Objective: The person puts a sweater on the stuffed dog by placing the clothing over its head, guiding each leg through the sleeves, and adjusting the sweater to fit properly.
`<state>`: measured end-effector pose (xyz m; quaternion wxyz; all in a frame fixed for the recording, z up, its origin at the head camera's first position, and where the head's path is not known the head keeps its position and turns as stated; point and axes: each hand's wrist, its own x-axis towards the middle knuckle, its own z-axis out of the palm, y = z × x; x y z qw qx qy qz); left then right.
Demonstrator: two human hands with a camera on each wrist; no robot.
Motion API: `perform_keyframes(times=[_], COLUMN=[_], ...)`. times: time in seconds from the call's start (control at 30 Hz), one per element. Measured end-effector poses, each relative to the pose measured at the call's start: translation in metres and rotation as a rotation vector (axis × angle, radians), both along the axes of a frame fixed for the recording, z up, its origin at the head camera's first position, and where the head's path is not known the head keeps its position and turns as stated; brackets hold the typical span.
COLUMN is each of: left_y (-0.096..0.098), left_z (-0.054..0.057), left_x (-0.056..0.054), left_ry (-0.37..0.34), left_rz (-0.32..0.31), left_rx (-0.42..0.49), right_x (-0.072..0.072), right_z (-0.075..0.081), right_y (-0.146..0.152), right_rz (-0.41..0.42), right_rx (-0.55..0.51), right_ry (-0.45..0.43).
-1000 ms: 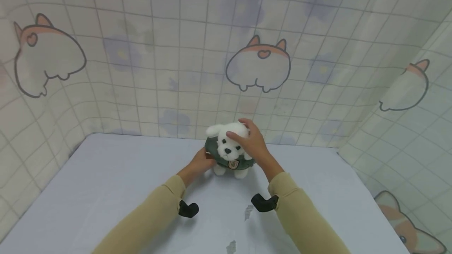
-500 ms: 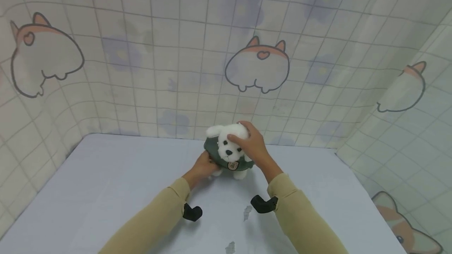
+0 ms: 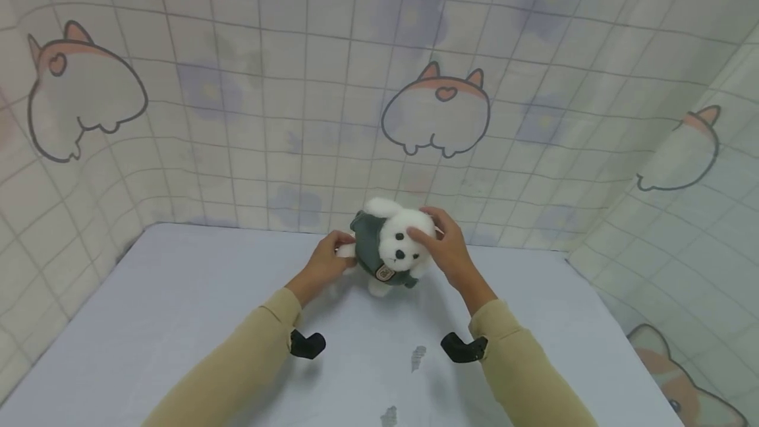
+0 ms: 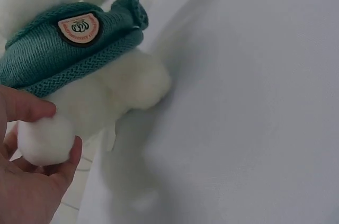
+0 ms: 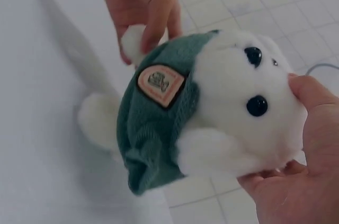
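A white plush dog [image 3: 409, 239] in a green knitted sweater [image 3: 369, 242] leans over to the right near the table's far edge. A badge [image 5: 161, 85] is sewn on the sweater's front. My left hand [image 3: 325, 259] pinches one of the dog's round white paws [image 4: 46, 140] between thumb and fingers. On the other side, my right hand [image 3: 447, 242] grips the head, thumb on the forehead and fingers behind it. The dog's other foot [image 4: 140, 78] hangs close over the table in the left wrist view.
The white table [image 3: 196, 308] reaches back to a grid-patterned curtain [image 3: 284, 117] printed with cartoon corgis. Two grey patches [image 3: 418, 358] mark the table between the forearms. Black wrist mounts [image 3: 464, 348] sit at both sleeve cuffs.
The dog has gone from upright to tilted over to the right. My left hand has moved from the sweater's lower side out to a paw; my right hand has shifted right with the head.
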<state>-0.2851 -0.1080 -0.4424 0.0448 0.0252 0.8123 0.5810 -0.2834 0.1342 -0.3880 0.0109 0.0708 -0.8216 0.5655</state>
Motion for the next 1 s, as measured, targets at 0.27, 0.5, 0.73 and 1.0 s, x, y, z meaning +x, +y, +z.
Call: perform_keyframes(times=[0.27,0.5,0.73,1.0], left_y=[-0.003,-0.006,-0.002,-0.007], left_z=[0.017,0.029,0.025,0.019], left_x=[0.001,0.003,0.004,0.004], left_ry=[0.010,0.014,0.008,0.012], left_rz=[-0.005,-0.014,-0.032,-0.052], left_rx=[0.020,0.026,-0.036,-0.033], right_x=[0.007,0.015,0.020,0.015], right_z=[-0.019,-0.056,-0.082,-0.057], right_y=[0.021,0.030,0.033,0.029], right_rz=[0.057,0.116,0.238,0.234], right_rx=[-0.080,-0.102,0.020,0.092], right_ry=[-0.050,-0.188,-0.204,-0.161])
